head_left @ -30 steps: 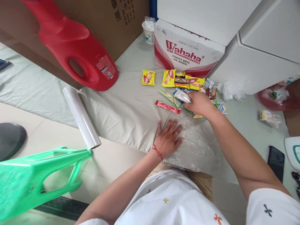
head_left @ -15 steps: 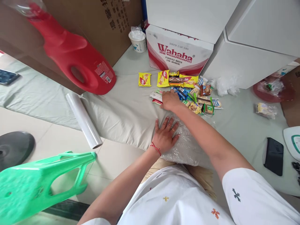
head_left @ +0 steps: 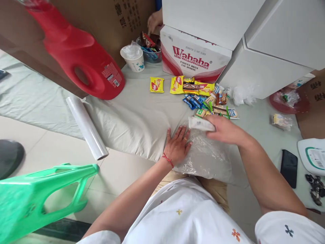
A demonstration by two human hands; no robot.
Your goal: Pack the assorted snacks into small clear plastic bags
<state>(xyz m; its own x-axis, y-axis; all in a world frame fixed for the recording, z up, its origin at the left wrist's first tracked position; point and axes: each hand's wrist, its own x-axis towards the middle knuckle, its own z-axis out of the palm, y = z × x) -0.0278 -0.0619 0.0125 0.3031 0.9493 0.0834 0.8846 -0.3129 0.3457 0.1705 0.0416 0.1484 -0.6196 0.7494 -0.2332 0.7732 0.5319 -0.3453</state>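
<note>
My left hand (head_left: 177,146) lies flat with fingers spread on the left edge of a clear plastic bag (head_left: 207,157). Above that bag, my right hand (head_left: 223,129) grips a white snack packet (head_left: 201,124); a second packet under it cannot be made out. Just beyond are blue-wrapped snacks (head_left: 194,101), a brown cookie packet (head_left: 221,99) and several other small wrapped snacks, partly covered by my right hand. Yellow wafer packets (head_left: 177,85) sit in a row behind them, with one yellow packet (head_left: 156,84) apart on the left.
A Wahaba-style water carton labelled Wahaha (head_left: 194,54) stands at the back. Beside it are a paper cup (head_left: 133,59) and a snack bowl (head_left: 153,56), with another person's hand (head_left: 154,22) above. A red jug (head_left: 83,61), plastic film roll (head_left: 87,128), green stool (head_left: 48,193) and phone (head_left: 289,168) lie around.
My right hand has lifted the white packet from the snack pile and drawn it right and toward me. My left hand stays put. Another person's hand and a bowl have come into view.
</note>
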